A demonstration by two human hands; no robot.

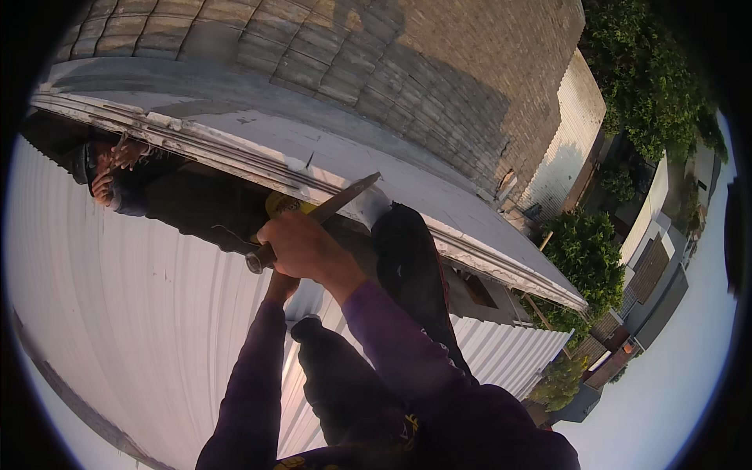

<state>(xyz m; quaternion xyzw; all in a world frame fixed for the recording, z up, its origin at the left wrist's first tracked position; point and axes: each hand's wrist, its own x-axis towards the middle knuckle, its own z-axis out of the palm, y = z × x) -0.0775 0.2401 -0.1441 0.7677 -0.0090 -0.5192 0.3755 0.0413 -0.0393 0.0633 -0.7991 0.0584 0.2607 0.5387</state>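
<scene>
Controlling the long-bladed tool (345, 196) at mid-frame, its tip over the pale ledge (478, 231), likely wants a firm grip: the right hand (307, 247) clamps its fingers round the handle. The left hand (282, 288), lower, is mostly hidden; its fingers' state cannot be told.

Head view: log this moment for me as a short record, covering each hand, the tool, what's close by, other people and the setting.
Right hand: closed around the handle of a bladed tool
Left hand: just below the right, mostly hidden; grip unclear
Bladed tool: blade slants up and right, over the edge of a pale ledge
Close by: a yellow object behind the right hand, kind unclear
Other people: a co-worker's hands at far left
Setting: outdoors; white corrugated sheeting, tiled roof, trees
</scene>
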